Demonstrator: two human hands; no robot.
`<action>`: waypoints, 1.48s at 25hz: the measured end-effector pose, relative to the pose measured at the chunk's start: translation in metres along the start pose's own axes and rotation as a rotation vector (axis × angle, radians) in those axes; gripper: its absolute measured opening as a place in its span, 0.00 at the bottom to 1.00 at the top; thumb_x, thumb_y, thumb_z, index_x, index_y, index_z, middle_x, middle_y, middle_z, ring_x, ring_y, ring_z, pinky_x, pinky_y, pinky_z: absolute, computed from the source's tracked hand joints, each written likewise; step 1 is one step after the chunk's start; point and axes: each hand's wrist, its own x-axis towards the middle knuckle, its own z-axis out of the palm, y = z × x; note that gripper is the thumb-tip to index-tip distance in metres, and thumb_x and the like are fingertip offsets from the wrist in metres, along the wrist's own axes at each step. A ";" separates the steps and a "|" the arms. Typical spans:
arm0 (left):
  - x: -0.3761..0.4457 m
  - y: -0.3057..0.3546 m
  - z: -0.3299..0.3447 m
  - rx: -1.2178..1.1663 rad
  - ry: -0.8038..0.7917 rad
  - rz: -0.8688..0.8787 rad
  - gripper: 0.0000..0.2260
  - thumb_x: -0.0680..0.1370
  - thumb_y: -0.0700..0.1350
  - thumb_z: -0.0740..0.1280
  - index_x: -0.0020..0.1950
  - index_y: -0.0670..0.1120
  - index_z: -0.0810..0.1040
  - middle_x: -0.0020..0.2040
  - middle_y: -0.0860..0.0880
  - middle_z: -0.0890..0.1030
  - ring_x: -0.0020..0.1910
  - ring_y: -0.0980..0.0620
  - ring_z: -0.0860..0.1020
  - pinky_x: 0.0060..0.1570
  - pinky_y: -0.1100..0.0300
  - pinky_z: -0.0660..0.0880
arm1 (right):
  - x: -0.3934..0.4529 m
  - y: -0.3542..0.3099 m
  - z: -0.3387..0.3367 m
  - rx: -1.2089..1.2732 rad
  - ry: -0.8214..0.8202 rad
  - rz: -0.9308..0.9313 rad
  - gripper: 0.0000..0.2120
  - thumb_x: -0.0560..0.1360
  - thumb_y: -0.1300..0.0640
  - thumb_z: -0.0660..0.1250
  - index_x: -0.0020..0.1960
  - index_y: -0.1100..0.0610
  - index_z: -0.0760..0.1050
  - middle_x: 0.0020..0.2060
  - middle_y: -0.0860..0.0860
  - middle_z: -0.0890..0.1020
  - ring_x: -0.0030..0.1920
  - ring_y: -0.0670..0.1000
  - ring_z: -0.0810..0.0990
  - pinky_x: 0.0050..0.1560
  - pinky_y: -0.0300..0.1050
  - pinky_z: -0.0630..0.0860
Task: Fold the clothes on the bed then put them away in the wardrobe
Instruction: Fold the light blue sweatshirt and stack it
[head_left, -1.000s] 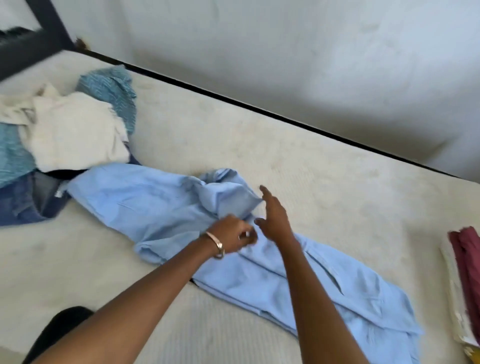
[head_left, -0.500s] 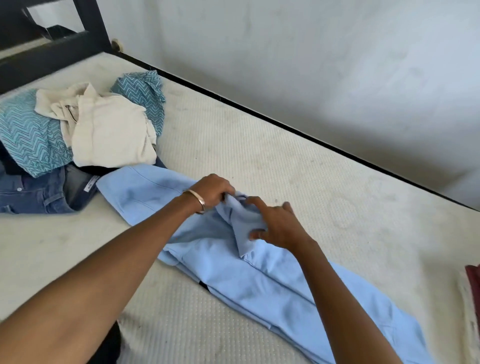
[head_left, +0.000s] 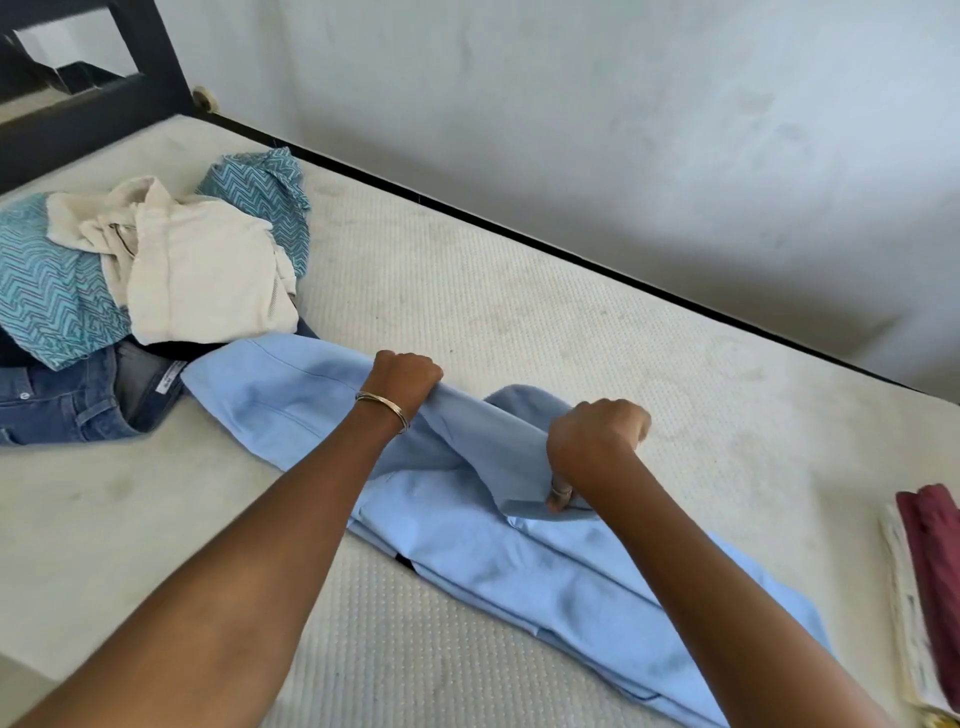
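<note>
the light blue shirt (head_left: 545, 561) lies on the mattress (head_left: 467, 291), long axis running from near right to far left, partly folded and creased. right hand (head_left: 592, 447) and left hand (head_left: 405, 379) both pinch its raised fold.

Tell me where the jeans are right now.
Head view, far left: the jeans lie on the mattress under the clothes pile, touching the blue shirt.

White label (head_left: 167, 383) inside jeans (head_left: 67, 405) waistband, left of light blue garment (head_left: 467, 519); we cannot read print. No other text.
</note>
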 end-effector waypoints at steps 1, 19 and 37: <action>-0.001 0.002 0.005 0.039 -0.004 0.010 0.09 0.77 0.37 0.62 0.54 0.46 0.76 0.54 0.50 0.79 0.55 0.48 0.78 0.52 0.57 0.69 | -0.004 0.004 0.006 0.058 -0.094 -0.021 0.25 0.64 0.36 0.76 0.54 0.49 0.77 0.37 0.45 0.75 0.33 0.47 0.74 0.32 0.39 0.64; -0.041 0.016 0.029 -0.081 -0.219 0.285 0.09 0.77 0.40 0.60 0.43 0.55 0.72 0.43 0.54 0.78 0.47 0.53 0.75 0.65 0.52 0.64 | -0.030 0.016 0.088 0.263 -0.210 -0.318 0.27 0.68 0.29 0.67 0.53 0.51 0.77 0.45 0.47 0.77 0.48 0.53 0.78 0.50 0.45 0.73; -0.028 0.039 0.018 -0.100 0.104 -0.164 0.14 0.77 0.54 0.59 0.55 0.51 0.78 0.51 0.48 0.80 0.59 0.43 0.73 0.63 0.25 0.37 | -0.093 0.068 0.199 0.531 -0.303 0.158 0.52 0.73 0.51 0.74 0.79 0.60 0.37 0.76 0.68 0.43 0.74 0.67 0.61 0.63 0.56 0.72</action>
